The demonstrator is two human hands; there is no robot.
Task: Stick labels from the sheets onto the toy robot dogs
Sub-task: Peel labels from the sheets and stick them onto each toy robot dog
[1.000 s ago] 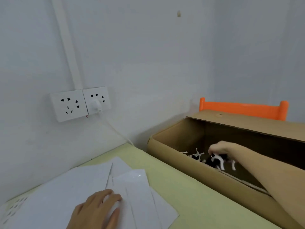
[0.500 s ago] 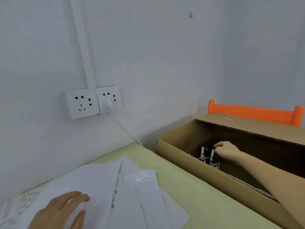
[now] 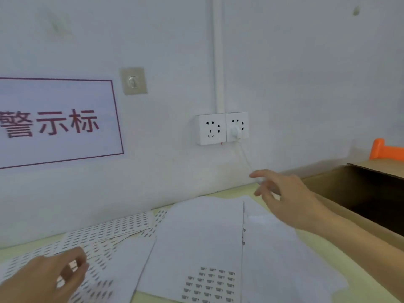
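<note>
Cardboard box (image 3: 341, 202) at 3 o'clock, no toy dogs visible. Label sheets (image 3: 109, 235) spread 6–8 o'clock. Right hand (image 3: 286, 197) empty, fingers spread; left hand (image 3: 47, 278) loosely curled over sheets, pinch unclear. Risk: overlapping sheets slide, label peels crooked.

white wall (image 3: 295, 84) with double socket (image 3: 222, 128) and red-lettered sign (image 3: 56, 122).
</note>
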